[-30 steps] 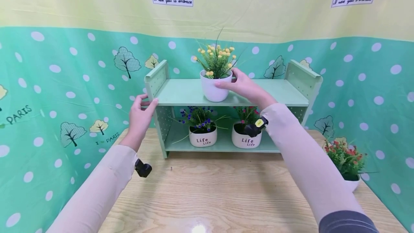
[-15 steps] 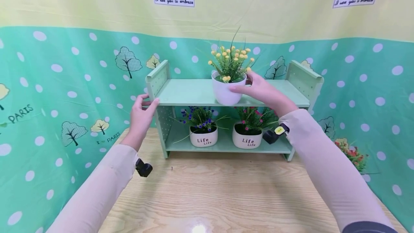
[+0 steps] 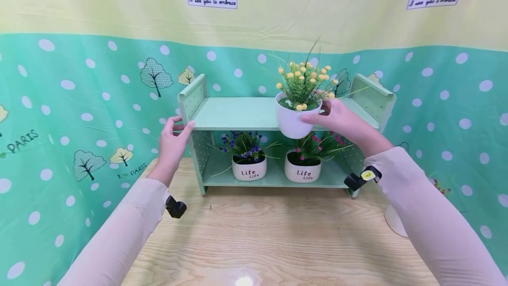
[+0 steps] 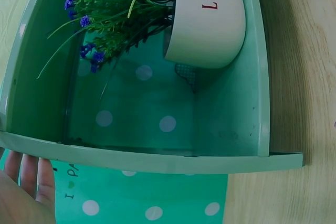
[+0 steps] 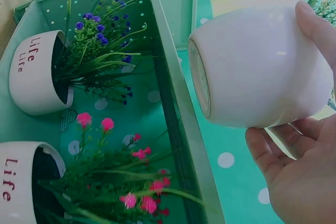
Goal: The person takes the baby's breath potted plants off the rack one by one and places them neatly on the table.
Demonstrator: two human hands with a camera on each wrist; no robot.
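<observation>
My right hand (image 3: 341, 120) grips a white flowerpot (image 3: 295, 120) with yellow artificial flowers, its thumb and fingers on opposite sides. The pot hangs in the air before the upper board's front edge; its underside shows in the right wrist view. With thumb at the front edge and fingers on the outer side, my left hand (image 3: 172, 144) holds the left side panel of the green two-tier shelf (image 3: 230, 111). On the lower tier stand a white "Life" pot (image 3: 249, 171) with blue-purple flowers and another "Life" pot (image 3: 303, 172) with pink flowers.
A white pot (image 3: 394, 220) stands on the wooden table (image 3: 258, 237) at the right, mostly hidden by my right sleeve. A green and yellow patterned curtain (image 3: 119, 74) surrounds the table at the back and sides.
My right hand has carried the yellow-flowered pot to the right and toward me, from above the upper board to beyond its front edge. The left hand has stayed on the shelf panel.
</observation>
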